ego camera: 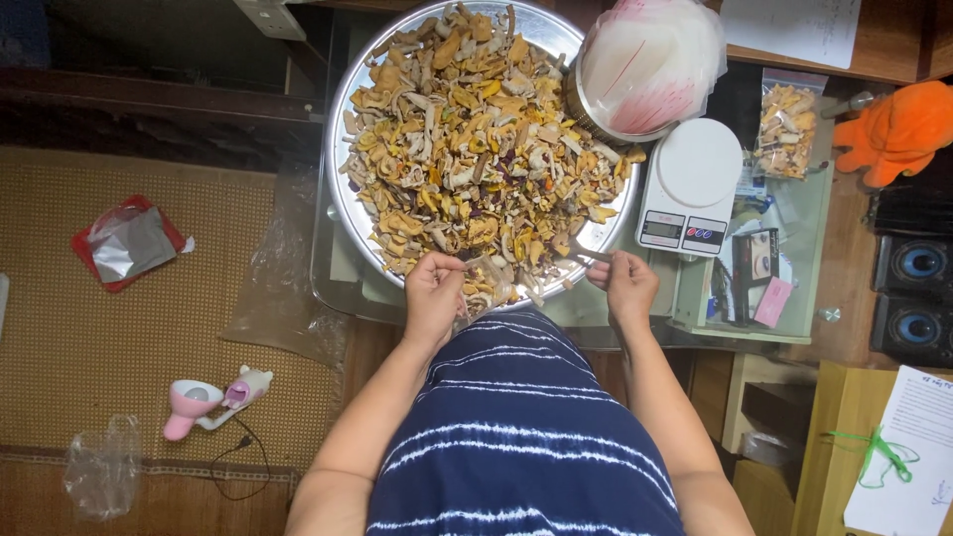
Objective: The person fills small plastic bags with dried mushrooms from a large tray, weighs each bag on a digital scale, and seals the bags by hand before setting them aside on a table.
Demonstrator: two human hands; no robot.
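A large round metal tray (349,203) holds a heap of dried yellow, tan and brown pieces (476,139). My left hand (434,295) rests at the tray's near edge, fingers curled on some pale pieces from the heap. My right hand (621,283) is just off the tray's near right rim, pinching a thin pale strip (588,255) that points toward the heap. Both forearms reach forward over a navy garment with white stripes (516,437).
A white kitchen scale (690,184) stands right of the tray, a bundle of clear plastic bags (650,62) behind it, and a small filled bag (787,129) farther right. A woven mat (119,328) on the left carries a red pouch (127,242), a pink toy (204,400) and a crumpled bag (102,467). Speakers (913,288) sit far right.
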